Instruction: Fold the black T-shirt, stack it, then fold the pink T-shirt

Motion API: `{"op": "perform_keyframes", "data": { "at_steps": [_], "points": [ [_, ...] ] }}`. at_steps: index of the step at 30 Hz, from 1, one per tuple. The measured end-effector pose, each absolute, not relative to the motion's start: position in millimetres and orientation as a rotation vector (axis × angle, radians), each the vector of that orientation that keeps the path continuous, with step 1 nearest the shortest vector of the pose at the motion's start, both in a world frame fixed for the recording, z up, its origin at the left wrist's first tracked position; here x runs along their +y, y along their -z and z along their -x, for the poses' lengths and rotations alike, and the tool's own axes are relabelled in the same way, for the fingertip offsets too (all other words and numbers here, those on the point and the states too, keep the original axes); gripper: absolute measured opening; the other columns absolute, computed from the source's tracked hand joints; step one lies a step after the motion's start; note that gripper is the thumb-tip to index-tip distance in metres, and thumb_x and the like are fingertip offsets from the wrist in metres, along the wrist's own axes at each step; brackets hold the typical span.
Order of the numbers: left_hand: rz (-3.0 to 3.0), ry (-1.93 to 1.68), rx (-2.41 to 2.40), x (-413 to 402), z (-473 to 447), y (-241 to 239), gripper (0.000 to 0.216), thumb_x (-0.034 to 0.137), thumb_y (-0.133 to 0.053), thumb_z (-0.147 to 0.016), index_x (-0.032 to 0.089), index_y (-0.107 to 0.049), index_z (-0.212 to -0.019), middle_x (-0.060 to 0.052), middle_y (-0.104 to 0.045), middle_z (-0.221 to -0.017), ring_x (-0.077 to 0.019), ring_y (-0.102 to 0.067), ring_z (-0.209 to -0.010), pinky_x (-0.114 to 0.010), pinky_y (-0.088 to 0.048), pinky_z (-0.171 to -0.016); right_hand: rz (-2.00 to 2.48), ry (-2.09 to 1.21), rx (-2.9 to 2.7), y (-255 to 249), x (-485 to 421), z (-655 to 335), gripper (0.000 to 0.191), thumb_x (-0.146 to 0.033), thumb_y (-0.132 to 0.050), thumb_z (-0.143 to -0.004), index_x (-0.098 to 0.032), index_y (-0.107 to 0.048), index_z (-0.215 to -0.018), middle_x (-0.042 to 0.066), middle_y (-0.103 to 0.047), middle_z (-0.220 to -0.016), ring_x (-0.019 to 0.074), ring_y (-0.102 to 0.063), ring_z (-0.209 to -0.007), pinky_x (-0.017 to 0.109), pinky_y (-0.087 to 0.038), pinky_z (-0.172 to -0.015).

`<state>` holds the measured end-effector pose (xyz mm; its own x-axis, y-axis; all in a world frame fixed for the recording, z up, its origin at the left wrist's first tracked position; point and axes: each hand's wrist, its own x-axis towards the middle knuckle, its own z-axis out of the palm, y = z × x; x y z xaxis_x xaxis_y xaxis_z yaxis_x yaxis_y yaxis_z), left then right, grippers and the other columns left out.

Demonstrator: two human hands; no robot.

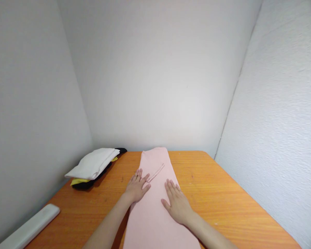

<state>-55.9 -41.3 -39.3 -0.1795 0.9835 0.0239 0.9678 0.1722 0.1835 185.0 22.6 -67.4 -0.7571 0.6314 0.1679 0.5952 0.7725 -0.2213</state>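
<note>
A pale pink garment [155,221] lies in a long, narrow strip down the middle of the wooden table. Its near end runs out of the bottom of the view, and a thin pink cord or strap [157,173] rests slantwise on top. On the garment's left edge my left hand [138,186] lies flat, fingers spread, close to the lower end of the cord. My right hand [177,204] is pressed flat near the right edge, a little closer to me, with its thumb apart. Neither hand grips anything.
At the back left of the orange-brown table [217,193] sits a stack of folded cloth: white cloth [93,162] on top, yellow cloth [79,181] and black cloth [83,186] below. A long white object [31,226] lies along the left edge. Walls enclose the table's back and sides.
</note>
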Motion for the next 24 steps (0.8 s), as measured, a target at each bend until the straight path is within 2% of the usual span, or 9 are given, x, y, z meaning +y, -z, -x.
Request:
{"op": "perform_keyframes", "data": {
  "at_steps": [4,7,10,13,15,17,19,22,24],
  "points": [
    [-1.959,-0.286,2.398,-43.9,52.0,37.8,0.06,0.057,-0.02,-0.095,0.029,-0.024,-0.148,-0.002,-0.007,-0.159,-0.0264,-0.002,-0.146,-0.046,-0.01,-0.116,0.945,-0.247,-2.747,68.3,-9.4,-228.0,0.071,-0.06,-0.023,-0.095,-0.016,-0.013,-0.149,0.006,-0.005,-0.156,0.0256,-0.005,-0.144,0.046,-0.011,-0.118],
    [-2.038,-0.33,2.466,-54.1,42.7,31.1,0.058,0.048,-0.024,-0.096,0.024,-0.022,-0.149,-0.003,-0.008,-0.159,-0.0242,-0.002,-0.146,-0.045,-0.004,-0.118,0.975,-0.257,-2.77,65.5,-31.0,-256.6,0.07,-0.061,-0.025,-0.095,-0.019,-0.011,-0.149,0.003,-0.004,-0.156,0.0244,-0.004,-0.144,0.046,-0.013,-0.118],
    [-2.237,-0.306,2.311,-79.9,26.3,24.4,0.058,0.048,-0.026,-0.097,0.022,-0.022,-0.149,-0.003,-0.01,-0.159,-0.021,-0.001,-0.146,-0.042,0.0,-0.119,0.986,-0.273,-2.8,59.7,-47.7,-283.2,0.067,-0.059,-0.027,-0.095,-0.022,-0.01,-0.149,0.001,-0.005,-0.155,0.024,-0.005,-0.144,0.046,-0.015,-0.118],
    [-2.343,-0.195,2.0,-122.5,7.7,21.0,0.055,0.051,-0.023,-0.097,0.031,-0.018,-0.149,0.002,-0.011,-0.158,-0.0185,-0.007,-0.146,-0.041,-0.007,-0.119,0.881,-0.227,-2.837,57.4,-58.2,-308.6,0.063,-0.054,-0.03,-0.096,-0.027,-0.008,-0.148,-0.001,-0.008,-0.155,0.0227,-0.009,-0.143,0.045,-0.019,-0.118],
    [-2.36,-0.165,1.878,-155.5,-0.9,21.1,0.054,0.05,-0.024,-0.098,0.036,-0.012,-0.149,0.004,-0.01,-0.158,-0.0179,-0.011,-0.145,-0.04,-0.01,-0.119,0.766,-0.123,-2.85,61.0,-61.1,-324.7,0.067,-0.052,-0.037,-0.095,-0.026,-0.007,-0.149,0.0,-0.011,-0.155,0.0215,-0.015,-0.143,0.041,-0.024,-0.117],
    [-2.399,-0.18,1.83,-187.0,-2.6,24.8,0.058,0.049,-0.03,-0.097,0.037,-0.007,-0.149,0.004,-0.009,-0.157,-0.0188,-0.015,-0.144,-0.038,-0.015,-0.119,0.637,0.032,-2.829,69.1,-60.1,-339.2,0.074,-0.047,-0.046,-0.091,-0.024,-0.007,-0.149,0.001,-0.016,-0.154,0.0197,-0.02,-0.141,0.035,-0.027,-0.116],
    [-2.509,-0.194,1.803,-212.9,4.2,33.3,0.065,0.047,-0.04,-0.095,0.036,-0.006,-0.149,0.003,-0.014,-0.156,-0.0191,-0.021,-0.143,-0.034,-0.021,-0.117,0.53,0.217,-2.773,79.7,-55.6,-351.2,0.073,-0.035,-0.05,-0.089,-0.023,-0.01,-0.15,0.001,-0.022,-0.153,0.0166,-0.024,-0.14,0.028,-0.027,-0.115],
    [-2.817,-0.208,1.761,-236.5,26.2,50.9,0.063,0.032,-0.044,-0.095,0.036,-0.012,-0.149,0.003,-0.029,-0.152,-0.0142,-0.033,-0.138,-0.024,-0.027,-0.113,0.438,0.457,-2.67,94.2,-45.8,-362.2,0.069,-0.017,-0.045,-0.085,-0.025,-0.019,-0.149,-0.002,-0.03,-0.15,0.013,-0.029,-0.138,0.023,-0.025,-0.114],
    [-3.036,-0.23,1.725,-242.6,40.5,58.9,0.059,0.022,-0.041,-0.094,0.038,-0.021,-0.147,0.005,-0.038,-0.148,-0.0115,-0.038,-0.135,-0.022,-0.028,-0.113,0.402,0.515,-2.61,100.3,-39.6,-363.2,0.068,-0.013,-0.044,-0.084,-0.025,-0.023,-0.148,-0.001,-0.034,-0.148,0.0129,-0.032,-0.136,0.022,-0.026,-0.114]
  ]
}}
